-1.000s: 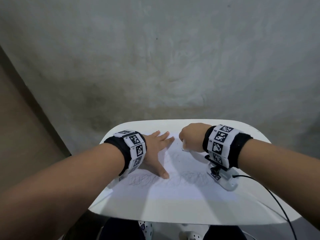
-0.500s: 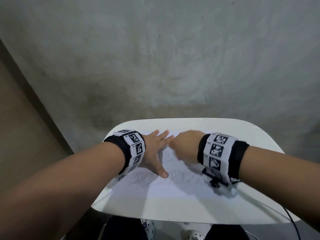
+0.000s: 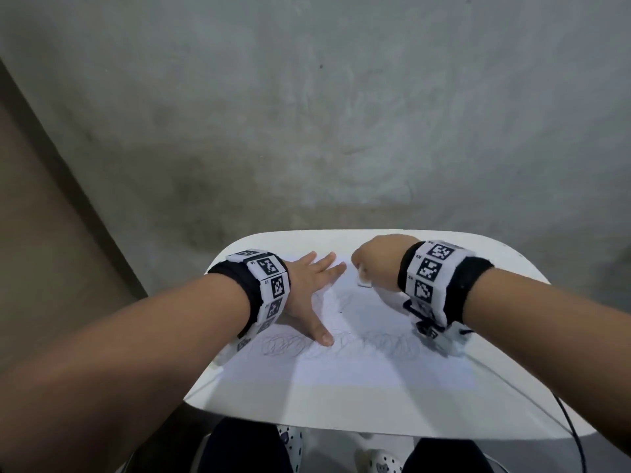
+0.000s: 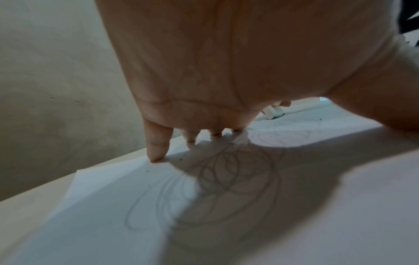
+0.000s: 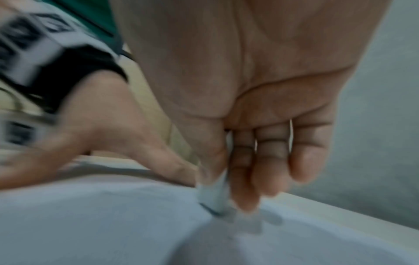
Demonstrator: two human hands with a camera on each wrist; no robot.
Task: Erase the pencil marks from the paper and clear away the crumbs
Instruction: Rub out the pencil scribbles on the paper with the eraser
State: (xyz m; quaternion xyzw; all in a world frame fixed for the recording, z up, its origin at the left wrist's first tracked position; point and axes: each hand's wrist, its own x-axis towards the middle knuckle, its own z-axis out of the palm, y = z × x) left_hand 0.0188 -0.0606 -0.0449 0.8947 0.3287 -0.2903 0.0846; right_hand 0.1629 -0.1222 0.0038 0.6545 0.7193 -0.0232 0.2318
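A white sheet of paper (image 3: 358, 377) with looping pencil scribbles (image 3: 283, 344) lies on a small white table (image 3: 478, 421). My left hand (image 3: 312, 288) presses flat on the paper's left part, fingers spread (image 4: 156, 143). My right hand (image 3: 379, 261) pinches a white eraser (image 3: 364, 280) between thumb and fingers, its lower end on the paper near the far edge. The right wrist view shows the eraser (image 5: 215, 195), blurred, touching the sheet. Small dark crumbs (image 4: 320, 118) dot the paper near the eraser (image 4: 273, 112).
A grey concrete wall (image 3: 341, 114) rises just behind the table. A black cable (image 3: 570, 425) runs from my right wrist over the table's near right edge. My knees and patterned shoes (image 3: 290, 438) show below the front edge.
My right hand with the eraser swept left toward the left hand's fingertips, then back right and slightly farther. The left hand has stayed pressed on the paper.
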